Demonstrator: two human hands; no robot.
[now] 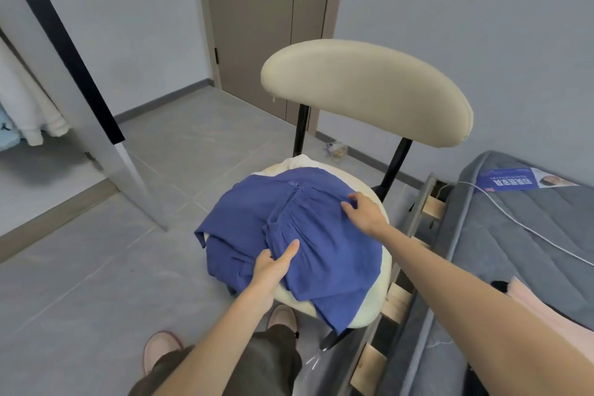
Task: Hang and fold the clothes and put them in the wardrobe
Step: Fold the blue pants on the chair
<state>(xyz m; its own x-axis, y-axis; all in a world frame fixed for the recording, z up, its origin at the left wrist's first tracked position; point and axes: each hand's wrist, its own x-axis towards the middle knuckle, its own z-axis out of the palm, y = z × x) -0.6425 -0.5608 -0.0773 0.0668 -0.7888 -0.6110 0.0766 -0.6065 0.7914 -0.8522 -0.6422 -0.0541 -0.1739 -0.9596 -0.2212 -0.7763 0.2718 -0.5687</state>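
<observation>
A blue buttoned garment (244, 219) lies spread over the cream seat of a chair (363, 90), its lower edge hanging off the front. A white cloth (297, 162) peeks out beneath it at the back of the seat. My left hand (273, 267) grips the garment's near-middle fold, thumb on top and fingers tucked under the cloth. My right hand (364, 210) pinches the fabric at the garment's right side with curled fingers.
A grey mattress (514, 235) on a slatted bed frame stands right of the chair, with a white cable across it. The open wardrobe (29, 112) with hanging pale clothes is at the left, behind a mirrored sliding door. A closed door is straight behind.
</observation>
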